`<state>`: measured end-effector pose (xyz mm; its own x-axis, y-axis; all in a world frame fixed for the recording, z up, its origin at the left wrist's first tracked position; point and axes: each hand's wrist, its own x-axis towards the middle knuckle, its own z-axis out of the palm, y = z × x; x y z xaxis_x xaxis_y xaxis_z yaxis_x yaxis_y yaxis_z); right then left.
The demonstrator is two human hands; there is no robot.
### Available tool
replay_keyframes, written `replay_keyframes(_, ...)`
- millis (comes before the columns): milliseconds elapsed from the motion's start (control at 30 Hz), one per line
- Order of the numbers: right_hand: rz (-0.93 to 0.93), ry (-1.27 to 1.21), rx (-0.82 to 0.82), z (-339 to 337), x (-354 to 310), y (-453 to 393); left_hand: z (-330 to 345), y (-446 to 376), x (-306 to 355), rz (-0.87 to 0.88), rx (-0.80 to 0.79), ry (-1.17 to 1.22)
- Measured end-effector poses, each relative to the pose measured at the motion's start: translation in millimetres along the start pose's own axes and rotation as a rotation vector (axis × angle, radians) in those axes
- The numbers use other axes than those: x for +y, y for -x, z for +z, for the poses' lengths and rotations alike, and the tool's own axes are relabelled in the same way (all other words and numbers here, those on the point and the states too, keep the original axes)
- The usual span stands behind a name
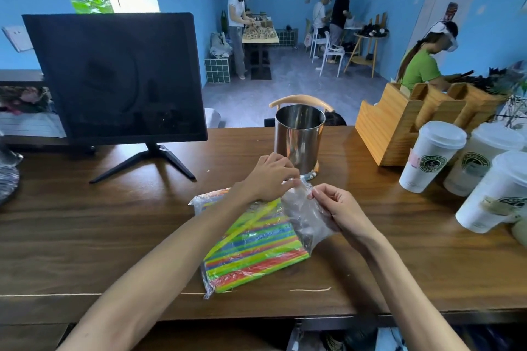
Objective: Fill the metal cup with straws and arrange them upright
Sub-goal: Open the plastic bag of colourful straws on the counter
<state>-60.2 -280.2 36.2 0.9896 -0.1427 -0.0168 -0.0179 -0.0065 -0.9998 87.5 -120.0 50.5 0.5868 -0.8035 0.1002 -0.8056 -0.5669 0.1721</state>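
A shiny metal cup [299,139] stands upright and looks empty at the far middle of the wooden counter [114,222]. In front of it lies a clear plastic bag [308,219] full of colourful straws [256,248], lying flat and pointing away to the right. My left hand [269,177] pinches the bag's open end near the cup's base. My right hand [339,211] pinches the loose plastic of the same end from the right. One yellow-green straw [248,225] sticks out toward the opening.
A dark monitor [117,80] on a stand occupies the left back of the counter. A wooden organiser [405,122] and three lidded white paper cups [433,154] stand at the right. People work at tables in the blue room beyond.
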Motion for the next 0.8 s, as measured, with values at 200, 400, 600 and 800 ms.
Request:
replay_keyframes(200,0.119,0.254,-0.152,-9.3,-4.6,2.7,-14.9,-12.1,-18.6,-0.116,0.148,0.315)
replay_keyframes(400,0.156,0.495,-0.173,-22.5,14.7,11.7,-3.8,-10.9,-27.7,-0.167,0.131,0.479)
replay_keyframes(600,0.213,0.442,-0.194,-29.1,12.3,27.2,5.1,-8.2,-26.9,-0.215,0.075,0.557)
replay_keyframes(800,0.080,0.482,0.490,-29.5,17.7,55.6,-1.4,22.1,-59.7,-0.337,-0.021,0.686)
